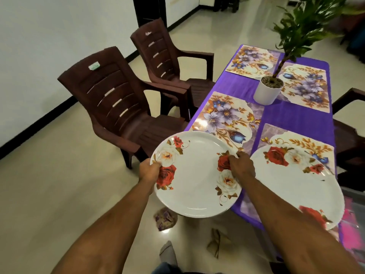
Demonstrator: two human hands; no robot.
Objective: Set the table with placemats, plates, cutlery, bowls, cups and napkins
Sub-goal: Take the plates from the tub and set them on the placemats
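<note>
We held a white plate (195, 175) with roses up in the air, over the near left corner of the table (308, 119). Our left hand (150, 171) pinched its left rim and our right hand (241, 166) pinched the right rim, fingers closed tight on it. We thought it was stiff, smooth and slippery, and could break, so the edges were the best place to hold. Another plate (296, 186) sat on the near right placemat (308, 143). The left placemat (227, 117) was bare.

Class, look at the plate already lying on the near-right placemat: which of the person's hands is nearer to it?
Right. The right hand grips the carried plate's right rim, just beside the laid plate. The left hand holds the opposite rim, farther away.
</note>
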